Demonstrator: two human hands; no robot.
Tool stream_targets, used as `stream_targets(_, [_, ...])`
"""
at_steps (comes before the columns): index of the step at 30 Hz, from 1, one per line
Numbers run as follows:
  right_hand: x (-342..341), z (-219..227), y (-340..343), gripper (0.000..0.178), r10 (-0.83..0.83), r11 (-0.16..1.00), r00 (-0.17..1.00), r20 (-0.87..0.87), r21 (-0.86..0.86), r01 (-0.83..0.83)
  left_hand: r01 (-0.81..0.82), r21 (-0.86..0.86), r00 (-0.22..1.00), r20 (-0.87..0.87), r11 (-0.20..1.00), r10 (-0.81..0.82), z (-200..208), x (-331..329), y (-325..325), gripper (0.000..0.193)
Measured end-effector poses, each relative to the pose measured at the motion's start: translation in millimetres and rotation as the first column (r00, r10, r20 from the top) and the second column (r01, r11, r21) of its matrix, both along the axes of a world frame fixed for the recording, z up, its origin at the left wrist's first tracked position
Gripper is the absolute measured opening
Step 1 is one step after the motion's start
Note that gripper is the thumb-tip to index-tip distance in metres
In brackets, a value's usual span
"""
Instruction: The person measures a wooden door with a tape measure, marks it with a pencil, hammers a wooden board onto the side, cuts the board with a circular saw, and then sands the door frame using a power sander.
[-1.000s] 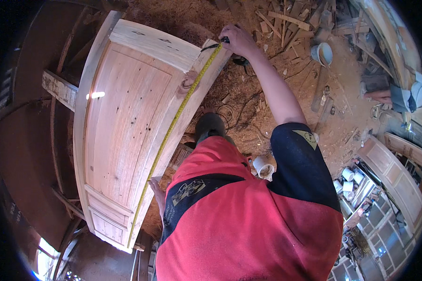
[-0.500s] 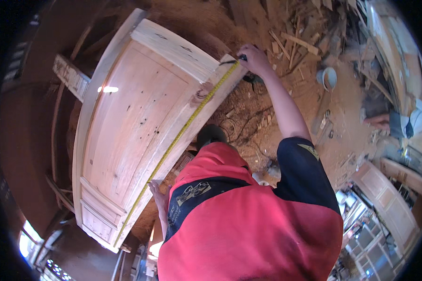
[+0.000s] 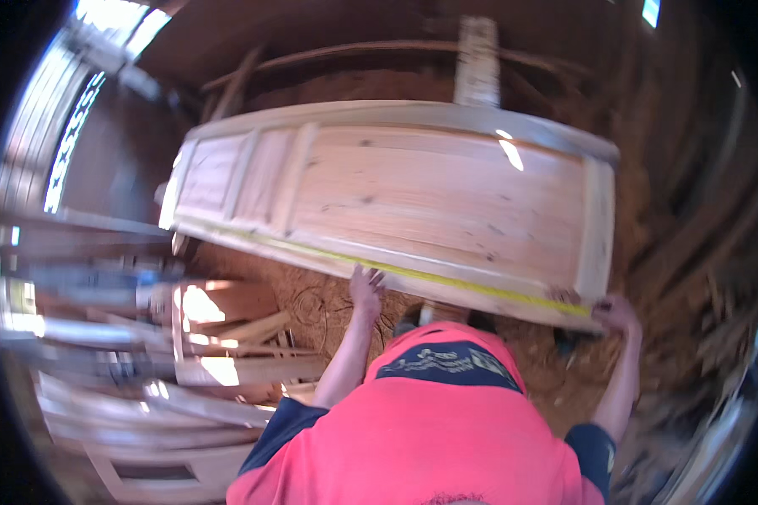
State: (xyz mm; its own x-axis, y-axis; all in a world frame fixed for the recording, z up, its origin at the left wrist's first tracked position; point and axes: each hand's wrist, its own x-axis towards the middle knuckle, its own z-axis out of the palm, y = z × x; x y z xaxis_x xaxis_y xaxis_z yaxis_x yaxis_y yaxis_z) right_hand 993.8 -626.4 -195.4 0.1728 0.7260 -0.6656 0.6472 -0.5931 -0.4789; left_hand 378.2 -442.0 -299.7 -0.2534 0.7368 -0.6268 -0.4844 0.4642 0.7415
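A panelled wooden door (image 3: 429,185) lies flat in front of me. Along its near rail stretches the yellow blade of a tape measure (image 3: 446,279), running from the left end to the right corner. My left hand (image 3: 366,290) rests at the near edge around the middle, fingers apart, their tips beside the blade. At the right corner, my right hand (image 3: 618,315) is closed at the blade's end, holding the tape measure; the fingers mostly hide its case, and motion blurs the detail.
Under the door's far side a pale board (image 3: 478,63) sticks out. Stacked timber and frames (image 3: 219,370) stand at the left. Scrap wood (image 3: 733,320) lies on the right, on a dirt floor (image 3: 303,295) strewn with brown dust.
My view has swung round, so the door now lies across it instead of slanting. Both hands are still at the door's near edge, and the tape remains stretched along it.
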Motion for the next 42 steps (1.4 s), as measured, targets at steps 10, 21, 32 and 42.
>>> stream_targets(10, [-239.8, 88.1, 109.1, 0.035, 0.218, 0.969, 0.963, -0.156, -0.086, -0.233, -0.244, 0.328, 0.868, -0.346, 0.913, 0.357, 68.6, -133.8, 97.8, 0.025])
stream_targets(21, [-267.5, 76.7, 130.6, 0.033, 0.254, 0.964, 0.962, -0.102, 0.112, -0.242, -0.032, 0.380, 0.912, -0.368, 0.924, 0.183, 89.4, -145.1, 163.5, 0.030])
stream_targets(32, [-247.2, 83.1, 185.3, 0.030, 0.122, 0.982, 0.985, -0.123, 0.157, -0.102, 0.361, 0.203, 0.898, -0.337, 0.910, -0.281, 68.7, -65.2, 113.2, 0.066])
stream_targets(42, [-171.0, 53.7, 267.8, 0.037, 0.301, 0.919, 0.953, 0.023, 0.261, -0.296, -0.026, -0.097, 0.898, -0.440, 0.995, -0.019, -61.9, 3.4, -123.3, 0.030])
